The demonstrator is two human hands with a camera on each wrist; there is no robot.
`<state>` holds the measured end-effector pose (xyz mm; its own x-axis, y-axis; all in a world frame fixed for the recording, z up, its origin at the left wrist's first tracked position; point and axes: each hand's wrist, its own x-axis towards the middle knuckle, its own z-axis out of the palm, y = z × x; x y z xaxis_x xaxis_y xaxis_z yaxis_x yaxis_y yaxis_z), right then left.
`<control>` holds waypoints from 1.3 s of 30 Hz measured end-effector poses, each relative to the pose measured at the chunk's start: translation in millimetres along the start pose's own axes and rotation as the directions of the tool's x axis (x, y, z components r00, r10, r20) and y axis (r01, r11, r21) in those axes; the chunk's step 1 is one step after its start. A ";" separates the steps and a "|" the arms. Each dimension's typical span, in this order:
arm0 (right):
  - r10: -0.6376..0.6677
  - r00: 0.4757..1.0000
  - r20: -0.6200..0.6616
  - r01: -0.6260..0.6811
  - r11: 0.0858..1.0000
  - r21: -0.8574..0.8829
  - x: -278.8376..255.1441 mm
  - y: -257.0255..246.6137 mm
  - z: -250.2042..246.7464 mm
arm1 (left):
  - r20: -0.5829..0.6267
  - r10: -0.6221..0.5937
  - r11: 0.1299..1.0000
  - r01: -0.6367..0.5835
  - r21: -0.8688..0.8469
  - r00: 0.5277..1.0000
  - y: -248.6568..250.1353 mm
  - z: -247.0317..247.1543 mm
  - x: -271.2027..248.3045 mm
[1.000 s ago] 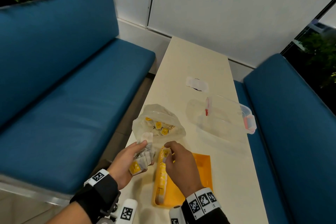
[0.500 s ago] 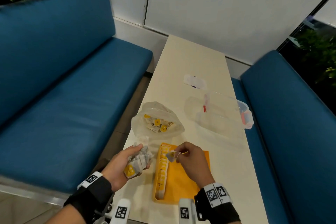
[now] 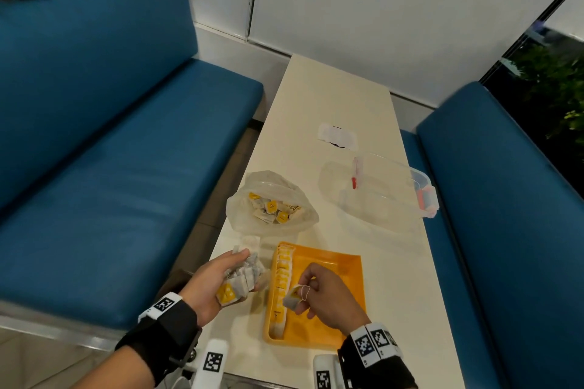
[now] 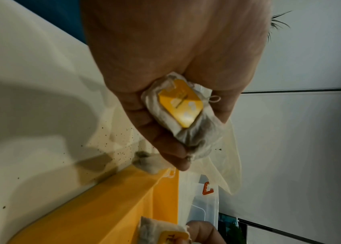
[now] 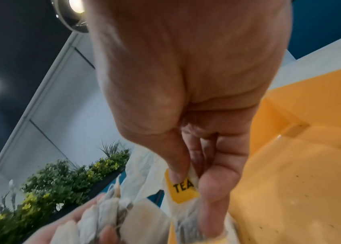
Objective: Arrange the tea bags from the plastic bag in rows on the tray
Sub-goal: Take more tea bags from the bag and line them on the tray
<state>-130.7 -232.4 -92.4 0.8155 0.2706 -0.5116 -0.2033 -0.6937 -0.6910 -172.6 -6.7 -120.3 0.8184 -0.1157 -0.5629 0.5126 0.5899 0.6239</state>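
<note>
The person's left hand (image 3: 218,281) is curling its fingers round a bunch of tea bags (image 3: 245,276), holding it just left of the orange tray (image 3: 328,322) above the tabletop (image 3: 335,98). The right hand (image 3: 322,294) is hovering over the tray, its thumb and fingers pinching a single tea bag (image 3: 292,298) by its yellow tag, beside the row of tea bags (image 3: 281,284) lying along the tray's left wall. Beyond the tray, the plastic bag (image 3: 271,199) is lying open on the tabletop with more tea bags inside. Further off to the tray's right, a clear container (image 3: 392,189) is sitting.
</note>
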 end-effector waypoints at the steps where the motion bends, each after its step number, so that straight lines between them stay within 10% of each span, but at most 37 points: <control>1: 0.014 1.000 0.014 -0.013 0.999 -0.036 0.0 1.3 3.1 | 0.004 -0.002 1.000 0.002 -0.001 1.000 -0.7 0.7 1.2; 39: 0.046 0.999 -0.005 -0.044 0.908 -0.417 13.6 22.7 57.3 | 0.082 -0.068 0.997 0.066 0.028 0.994 -7.5 6.8 25.3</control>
<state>-155.3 -206.3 -144.2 0.8080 0.2351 -0.5403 0.0058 -0.9201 -0.3917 -154.0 -19.5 -135.5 0.8001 -0.2206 -0.5578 0.5725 0.5585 0.6002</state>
